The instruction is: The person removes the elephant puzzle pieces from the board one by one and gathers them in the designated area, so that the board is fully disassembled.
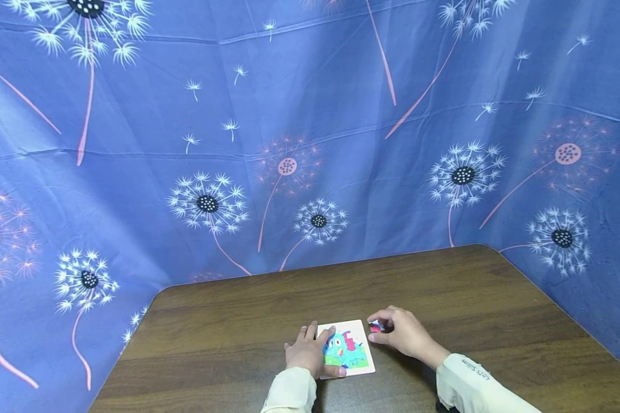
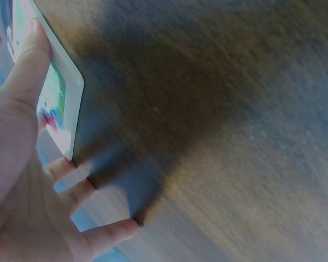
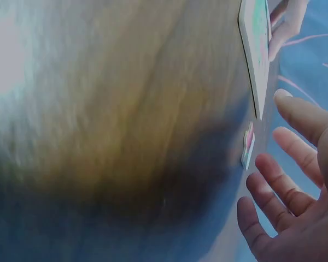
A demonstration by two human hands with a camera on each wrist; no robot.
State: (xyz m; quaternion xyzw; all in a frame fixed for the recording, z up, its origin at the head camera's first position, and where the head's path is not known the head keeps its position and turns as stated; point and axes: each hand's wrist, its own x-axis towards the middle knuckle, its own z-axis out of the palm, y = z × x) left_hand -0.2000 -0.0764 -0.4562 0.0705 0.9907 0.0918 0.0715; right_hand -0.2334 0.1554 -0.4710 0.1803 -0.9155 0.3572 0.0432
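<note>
A square puzzle board [image 1: 363,370] with a pale rim lies on the table, showing a blue cartoon animal [image 1: 359,353] with pink parts on green ground. My left hand [image 1: 306,352] rests at its left side with fingers spread; in the left wrist view the thumb [image 2: 31,65] lies across the board, while several fingertips touch the tabletop. Just right of the board is a small pink and blue puzzle piece [image 1: 376,328], flat on the wood in the right wrist view [image 3: 249,146]. Around it my right hand [image 1: 405,334] holds its fingers apart, without a visible grip.
The brown wooden table [image 1: 227,338] has rounded far corners. Behind and beside it hangs a blue cloth [image 1: 341,149] printed with dandelions. Pale sleeves [image 1: 477,384] cover both forearms.
</note>
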